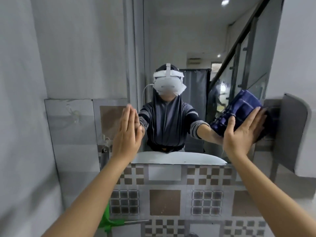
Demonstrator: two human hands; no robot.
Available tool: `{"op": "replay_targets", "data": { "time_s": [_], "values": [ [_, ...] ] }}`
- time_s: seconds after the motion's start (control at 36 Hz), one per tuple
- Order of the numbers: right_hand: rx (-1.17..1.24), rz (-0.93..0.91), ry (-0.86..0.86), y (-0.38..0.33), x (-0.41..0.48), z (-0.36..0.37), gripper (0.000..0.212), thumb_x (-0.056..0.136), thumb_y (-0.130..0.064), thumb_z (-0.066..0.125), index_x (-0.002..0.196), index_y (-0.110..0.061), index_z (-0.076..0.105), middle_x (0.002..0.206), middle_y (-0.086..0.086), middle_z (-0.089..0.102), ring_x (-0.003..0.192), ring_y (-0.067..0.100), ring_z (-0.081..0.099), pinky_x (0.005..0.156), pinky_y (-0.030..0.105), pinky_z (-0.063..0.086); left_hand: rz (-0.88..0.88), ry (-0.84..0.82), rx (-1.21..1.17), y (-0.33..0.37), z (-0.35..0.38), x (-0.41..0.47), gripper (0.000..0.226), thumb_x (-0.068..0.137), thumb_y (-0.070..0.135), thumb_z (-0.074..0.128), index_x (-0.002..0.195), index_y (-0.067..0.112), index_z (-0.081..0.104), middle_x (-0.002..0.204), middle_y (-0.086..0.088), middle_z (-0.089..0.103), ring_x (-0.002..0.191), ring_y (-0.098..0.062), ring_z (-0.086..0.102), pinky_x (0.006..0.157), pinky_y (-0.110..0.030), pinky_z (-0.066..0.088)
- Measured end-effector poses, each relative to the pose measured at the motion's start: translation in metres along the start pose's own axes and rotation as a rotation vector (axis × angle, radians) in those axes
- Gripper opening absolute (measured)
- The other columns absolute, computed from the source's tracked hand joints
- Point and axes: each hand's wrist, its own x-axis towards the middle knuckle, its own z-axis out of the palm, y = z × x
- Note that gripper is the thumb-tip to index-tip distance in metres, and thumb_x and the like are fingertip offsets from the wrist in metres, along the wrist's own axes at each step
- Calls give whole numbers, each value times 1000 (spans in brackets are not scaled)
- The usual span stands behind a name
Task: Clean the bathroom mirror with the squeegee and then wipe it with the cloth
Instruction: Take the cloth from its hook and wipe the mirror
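The bathroom mirror [179,40] hangs on the wall straight ahead, above a band of patterned tiles. My right hand [242,132] presses a dark blue cloth [266,120] flat against the mirror's lower right edge; the cloth's reflection shows just left of the hand. My left hand [127,132] rests flat on the mirror's left edge, fingers straight and together, holding nothing. A green squeegee [109,221] with a metal handle lies low at the bottom left, partly hidden behind my left forearm.
The mirror reflects a person wearing a white headset, the white sink rim [179,159], a stair rail and ceiling lights. Patterned brown and grey tiles [165,204] cover the wall below. A grey panel [290,132] juts out at the right. Plain grey wall stands on the left.
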Motion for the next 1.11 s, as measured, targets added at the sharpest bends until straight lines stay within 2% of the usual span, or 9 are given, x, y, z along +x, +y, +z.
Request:
{"op": "replay_targets", "data": {
  "time_s": [0.11,0.22,0.33,0.44,0.64,0.75,0.89,1.0,1.11],
  "values": [
    [90,247,112,-28,-23,20,74,92,-43,33,147,-5,5,157,15,2,145,29,2,115,40,-2,175,-48,94,-17,-11,35,52,98,18,35,145,4,16,154,-13,14,143,-20,9,117,-30,11],
    [95,295,123,-58,-50,41,74,91,-41,34,147,0,6,156,17,3,144,32,4,115,41,1,273,-47,125,-30,-27,70,51,98,26,32,144,7,22,153,-8,20,141,-19,14,115,-34,19],
    [94,240,105,-98,-81,66,75,89,-41,35,146,0,8,156,19,5,144,33,5,116,45,4,347,-52,95,-40,-32,84,54,95,25,48,142,7,29,151,-6,26,140,-19,22,109,-39,34],
    [31,62,50,-128,-120,91,74,90,-42,33,147,-2,7,157,16,4,144,29,2,116,43,4,379,-39,25,-42,-33,85,54,92,20,56,140,6,34,149,-7,31,138,-18,27,105,-38,39],
    [-187,-360,-196,-132,-157,105,70,93,-41,30,148,-7,3,156,13,6,144,24,-4,117,35,-9,388,-11,-35,-43,-36,85,54,90,19,59,138,7,39,147,-6,35,136,-16,30,98,-29,42],
    [-334,-771,-372,-113,-159,92,66,93,-39,34,148,-13,9,156,8,15,144,25,7,117,37,1,371,-12,-46,-41,-33,83,52,90,18,57,138,6,38,148,-6,34,136,-18,31,100,-36,45],
    [-484,-1239,-532,-83,-128,66,63,92,-39,42,147,-16,22,154,2,25,142,21,22,114,39,17,309,-5,-46,-33,-30,79,52,92,15,54,140,7,34,150,-5,28,137,-21,30,107,-41,37],
    [-529,-1296,-539,-50,-92,39,65,89,-41,46,146,-17,27,153,1,28,140,19,27,113,37,20,234,38,-61,-19,-25,71,49,96,12,47,141,5,31,151,-4,24,139,-18,23,112,-34,28],
    [-594,-1099,-459,-2,-61,7,66,89,-46,42,145,-15,24,152,5,24,139,23,29,115,38,15,130,98,-107,-5,-17,66,48,96,11,44,141,6,30,152,-5,24,140,-15,19,113,-15,14]
  ]
}}
